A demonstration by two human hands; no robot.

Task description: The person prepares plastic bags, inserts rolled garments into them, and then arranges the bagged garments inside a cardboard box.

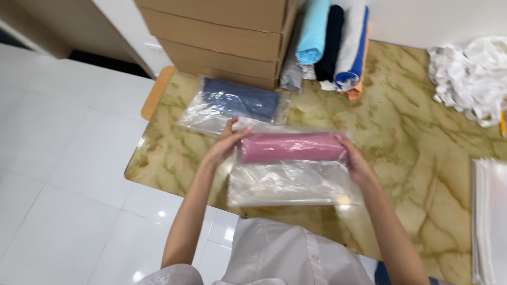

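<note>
A folded pink cloth (pixel 290 146) lies inside a clear plastic bag (pixel 293 182) on the marbled green-yellow table (pixel 422 153). My left hand (pixel 226 143) grips the bag's left end at the pink cloth. At the right end, my right hand (pixel 355 161) holds the same bag. The loose lower part of the bag hangs toward me. Just behind it lies a second clear bag with a folded dark blue cloth (pixel 240 100) in it.
Stacked cardboard boxes (pixel 222 37) stand at the back left of the table. Folded cloths in light blue, black, white and orange (pixel 330 45) lean beside them. A heap of white strips (pixel 472 76) lies at right, and a stack of clear bags (pixel 488 216) at the right edge.
</note>
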